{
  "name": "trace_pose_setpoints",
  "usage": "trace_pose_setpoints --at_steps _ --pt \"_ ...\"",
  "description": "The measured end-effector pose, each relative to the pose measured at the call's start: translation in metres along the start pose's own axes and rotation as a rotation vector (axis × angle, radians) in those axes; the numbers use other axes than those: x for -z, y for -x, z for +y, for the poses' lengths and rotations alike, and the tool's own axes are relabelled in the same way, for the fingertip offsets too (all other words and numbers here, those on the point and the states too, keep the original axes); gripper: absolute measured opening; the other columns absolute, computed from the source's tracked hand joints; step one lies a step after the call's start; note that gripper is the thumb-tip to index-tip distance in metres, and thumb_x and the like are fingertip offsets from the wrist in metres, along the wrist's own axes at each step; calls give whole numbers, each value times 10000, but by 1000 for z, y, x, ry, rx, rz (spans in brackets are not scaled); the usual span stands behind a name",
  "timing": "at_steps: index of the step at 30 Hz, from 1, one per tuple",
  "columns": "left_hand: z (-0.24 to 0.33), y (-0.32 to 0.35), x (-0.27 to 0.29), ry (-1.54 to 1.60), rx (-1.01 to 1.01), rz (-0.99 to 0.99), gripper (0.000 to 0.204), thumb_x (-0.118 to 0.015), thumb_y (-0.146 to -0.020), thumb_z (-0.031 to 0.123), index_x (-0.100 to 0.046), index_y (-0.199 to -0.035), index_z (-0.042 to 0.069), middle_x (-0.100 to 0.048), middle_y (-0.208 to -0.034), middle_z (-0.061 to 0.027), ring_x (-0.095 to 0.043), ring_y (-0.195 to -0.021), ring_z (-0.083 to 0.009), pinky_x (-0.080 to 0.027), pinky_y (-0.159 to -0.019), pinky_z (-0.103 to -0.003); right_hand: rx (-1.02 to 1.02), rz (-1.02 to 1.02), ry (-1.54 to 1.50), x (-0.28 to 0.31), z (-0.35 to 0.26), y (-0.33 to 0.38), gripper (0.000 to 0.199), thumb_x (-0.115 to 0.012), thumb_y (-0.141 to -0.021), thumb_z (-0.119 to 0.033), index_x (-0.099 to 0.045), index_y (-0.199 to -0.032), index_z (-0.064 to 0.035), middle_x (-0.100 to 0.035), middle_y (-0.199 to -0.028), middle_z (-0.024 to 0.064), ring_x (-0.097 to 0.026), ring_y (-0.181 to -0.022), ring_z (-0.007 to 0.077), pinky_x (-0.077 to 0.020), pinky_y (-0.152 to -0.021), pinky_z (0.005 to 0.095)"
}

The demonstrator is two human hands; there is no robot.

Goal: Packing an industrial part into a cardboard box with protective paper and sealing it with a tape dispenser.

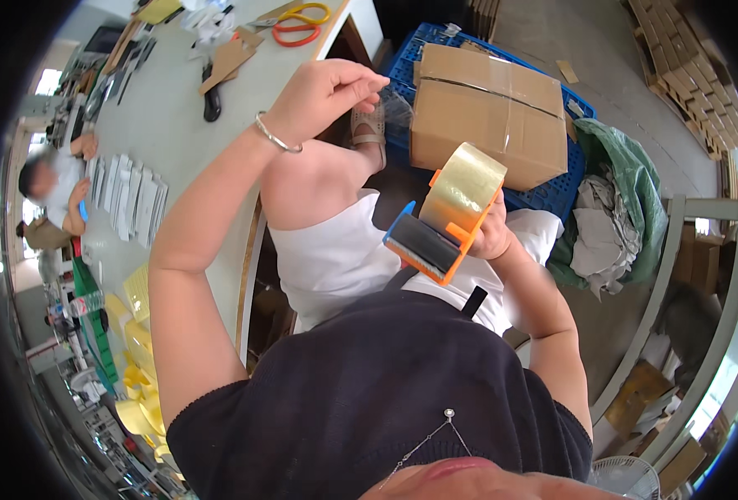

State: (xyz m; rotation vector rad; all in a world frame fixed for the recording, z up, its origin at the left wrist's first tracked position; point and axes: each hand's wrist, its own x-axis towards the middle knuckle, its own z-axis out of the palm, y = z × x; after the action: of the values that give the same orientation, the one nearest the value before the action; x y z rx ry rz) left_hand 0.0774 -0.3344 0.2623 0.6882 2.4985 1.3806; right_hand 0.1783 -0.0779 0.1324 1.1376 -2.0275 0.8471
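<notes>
My right hand (492,229) is wrapped round an orange tape dispenser (466,242) with a wide roll of clear yellowish tape (466,183) on it. The dispenser has a black roller and a blue tip, and is tilted above my lap. My left hand (331,96) is raised beside the table edge, its fingers bent and pressed together, with nothing visible in them. A closed cardboard box (490,112) with clear tape and a dark strap line across its top stands just beyond the dispenser, on a blue plastic pallet (435,37).
On the pale table (210,158) at left are scissors (298,23), cardboard scraps (230,62), a black-handled tool (211,102) and white stacks (131,196). A green sack (627,150) with crumpled paper is right of the box. A grey frame (677,275) stands right; another person (52,179) is far left.
</notes>
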Motion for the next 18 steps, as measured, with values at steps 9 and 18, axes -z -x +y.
trace_pose_setpoints --at_steps 9,18 --pt "24 101 14 -84 -112 296 214 -496 -905 43 -605 -1074 -29 -646 -874 -95 -648 -779 -155 -506 -713 -237 85 -173 -177 -6 -10 -23 362 -531 -812 -277 -612 -1144 -160 -618 -1117 22 -553 -1067 213 -318 -1001 400" --pt "37 210 17 -221 43 654 219 -499 -889 16 -618 -1071 -10 -641 -811 -83 -649 -710 -150 -477 -650 -217 265 -203 -290 -9 -14 -37 377 -562 -750 -209 -612 -1103 -89 -618 -1103 70 -572 -1053 227 -366 -979 387"
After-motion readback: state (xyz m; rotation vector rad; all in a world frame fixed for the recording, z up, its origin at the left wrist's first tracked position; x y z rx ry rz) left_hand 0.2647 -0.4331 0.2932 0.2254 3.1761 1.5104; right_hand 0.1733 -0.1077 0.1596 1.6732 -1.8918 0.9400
